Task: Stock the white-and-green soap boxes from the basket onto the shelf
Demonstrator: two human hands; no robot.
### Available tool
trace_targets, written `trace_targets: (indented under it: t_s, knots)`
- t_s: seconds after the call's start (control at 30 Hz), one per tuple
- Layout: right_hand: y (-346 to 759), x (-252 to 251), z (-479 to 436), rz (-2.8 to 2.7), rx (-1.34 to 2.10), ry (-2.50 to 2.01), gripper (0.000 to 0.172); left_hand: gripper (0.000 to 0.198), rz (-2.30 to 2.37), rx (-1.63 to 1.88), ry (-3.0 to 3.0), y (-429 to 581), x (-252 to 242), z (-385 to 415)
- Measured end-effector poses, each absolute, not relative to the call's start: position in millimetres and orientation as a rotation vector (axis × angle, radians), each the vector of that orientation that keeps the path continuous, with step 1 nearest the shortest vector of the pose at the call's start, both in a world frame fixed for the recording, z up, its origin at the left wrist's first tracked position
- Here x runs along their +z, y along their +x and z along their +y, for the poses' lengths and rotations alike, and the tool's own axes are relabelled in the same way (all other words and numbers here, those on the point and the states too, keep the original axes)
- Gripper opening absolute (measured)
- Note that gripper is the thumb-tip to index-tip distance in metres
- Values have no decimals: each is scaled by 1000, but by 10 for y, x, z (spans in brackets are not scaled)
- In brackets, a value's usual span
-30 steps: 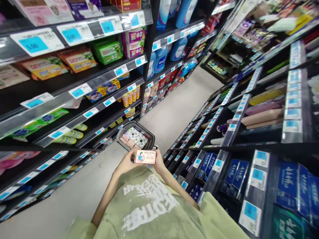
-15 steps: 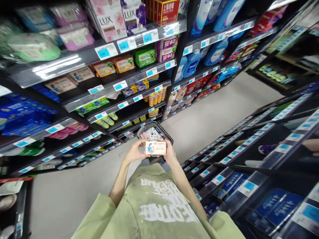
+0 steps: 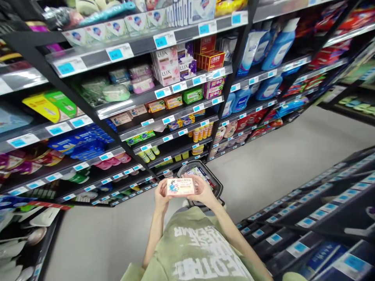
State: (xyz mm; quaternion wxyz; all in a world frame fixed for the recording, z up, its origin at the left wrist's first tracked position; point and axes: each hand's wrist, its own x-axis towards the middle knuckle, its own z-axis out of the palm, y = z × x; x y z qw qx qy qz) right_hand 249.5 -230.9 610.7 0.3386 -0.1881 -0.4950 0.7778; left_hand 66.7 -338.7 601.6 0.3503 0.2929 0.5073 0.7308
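Note:
A small pink and white soap box [image 3: 181, 187] is held level in front of the body, printed side up. My left hand [image 3: 162, 195] grips its left end and my right hand [image 3: 203, 190] grips its right end. Just beyond the hands, a dark shopping basket [image 3: 215, 180] with packaged items inside is partly hidden by the box and my right hand. Similar pink boxes [image 3: 121, 118] lie on a shelf ahead, left of orange soap packs [image 3: 156, 105].
Shelving with price tags [image 3: 165, 92] runs along the far side, holding LUX boxes [image 3: 166, 66] and blue bottles [image 3: 279, 47]. Another shelf row [image 3: 295, 249] stands close on the right. At lower left is a rack of ladle-like utensils [image 3: 36, 236]. Grey floor [image 3: 96, 238] lies between.
The view has shifted, bringing an upper shelf row into sight. The box appears slightly larger, still between both hands, and the basket shows further right.

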Motion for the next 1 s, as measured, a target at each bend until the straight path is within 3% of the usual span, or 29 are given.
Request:
trace_targets:
  t_s: [0.3,0.73,0.87,1.0]
  knots:
    - [2442,6240,-2465,-1346,2046,-480,72,100,1302,1955,632,647,5981,-3654]
    - [2436,6203,-2512,-1343,2061,-493,76,108,1292,1945,629,613,5960,-3738]
    - [2444,6207,-2501,-1314,2066,-491,68,73,1353,1943,507,576,5921,-3781]
    - [2457,6240,-2522,-1301,2089,-481,58,67,1353,1848,483,626,6031,-3844]
